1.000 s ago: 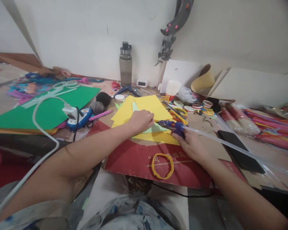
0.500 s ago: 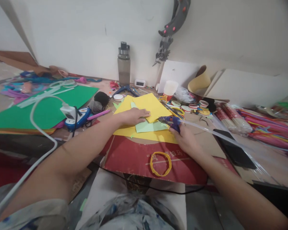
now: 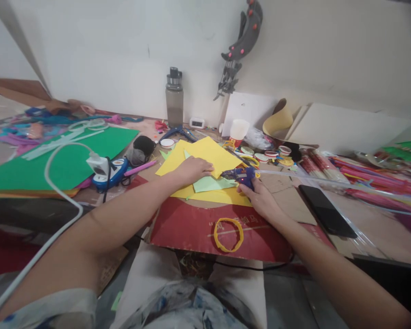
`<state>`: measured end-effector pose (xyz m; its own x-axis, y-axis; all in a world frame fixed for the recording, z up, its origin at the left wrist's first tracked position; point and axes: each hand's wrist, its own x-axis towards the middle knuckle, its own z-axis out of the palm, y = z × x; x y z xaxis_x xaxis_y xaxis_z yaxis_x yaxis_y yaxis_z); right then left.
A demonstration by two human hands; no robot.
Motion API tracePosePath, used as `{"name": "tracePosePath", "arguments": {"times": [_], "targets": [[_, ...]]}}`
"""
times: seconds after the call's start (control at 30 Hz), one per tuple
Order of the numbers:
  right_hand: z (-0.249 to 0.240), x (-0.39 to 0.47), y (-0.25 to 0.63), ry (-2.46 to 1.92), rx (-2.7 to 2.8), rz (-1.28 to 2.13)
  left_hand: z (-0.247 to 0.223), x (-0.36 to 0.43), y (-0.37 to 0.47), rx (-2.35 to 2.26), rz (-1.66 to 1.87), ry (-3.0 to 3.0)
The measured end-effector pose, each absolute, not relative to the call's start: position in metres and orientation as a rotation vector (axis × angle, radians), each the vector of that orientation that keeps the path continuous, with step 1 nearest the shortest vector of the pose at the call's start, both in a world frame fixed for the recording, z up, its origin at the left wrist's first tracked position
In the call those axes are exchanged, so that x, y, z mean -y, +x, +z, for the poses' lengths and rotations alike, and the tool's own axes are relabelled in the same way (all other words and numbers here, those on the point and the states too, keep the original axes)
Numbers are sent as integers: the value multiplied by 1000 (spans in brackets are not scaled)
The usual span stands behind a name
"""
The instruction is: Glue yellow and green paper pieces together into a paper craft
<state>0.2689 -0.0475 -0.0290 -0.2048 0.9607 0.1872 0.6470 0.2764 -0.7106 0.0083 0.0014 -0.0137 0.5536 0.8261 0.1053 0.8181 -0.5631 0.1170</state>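
Note:
My left hand (image 3: pixel 193 170) is closed on the lower edge of a yellow paper sheet (image 3: pixel 216 154), its fingers drawn together. In my right hand (image 3: pixel 263 197) is a dark blue hot glue gun (image 3: pixel 240 175), held by its handle, with a small red light showing. A long clear glue stick (image 3: pixel 291 174) runs out of its back to the right. The nozzle points left, just beside the sheet's lower corner and close to my left fingertips. Beneath lie a pale green paper piece (image 3: pixel 210 184) and another yellow sheet (image 3: pixel 222 196). A yellow ring (image 3: pixel 229 235) rests on the red cardboard (image 3: pixel 188 224) nearer me.
Green sheets (image 3: pixel 113 141) and a blue-and-white power strip (image 3: pixel 111 173) lie left; a white cable crosses over my left forearm's side. A water bottle (image 3: pixel 174 100) stands at the wall. Scissors and small tubs sit behind the glue gun. A phone (image 3: pixel 327 211) lies right.
The glue gun has moved slightly left, its nozzle nearer my left fingers. My left fingers have drawn in at the yellow sheet's edge. The whole view has shifted a little.

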Motion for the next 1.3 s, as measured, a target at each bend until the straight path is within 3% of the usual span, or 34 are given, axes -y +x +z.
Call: {"name": "tracePosePath", "arguments": {"times": [0.3, 0.8, 1.13, 1.3], "targets": [[-25, 47, 264, -1707, 2089, 314, -18, -4, 6, -1457, 278, 2716], [-25, 46, 263, -1732, 2091, 266, -21, -8, 3, -1475, 315, 2722], [-26, 45, 272, -1430, 2013, 687, -20, -7, 1, -1457, 329, 2719], [-25, 44, 274, -1397, 1973, 736, -20, -7, 1, -1442, 336, 2717]]}}
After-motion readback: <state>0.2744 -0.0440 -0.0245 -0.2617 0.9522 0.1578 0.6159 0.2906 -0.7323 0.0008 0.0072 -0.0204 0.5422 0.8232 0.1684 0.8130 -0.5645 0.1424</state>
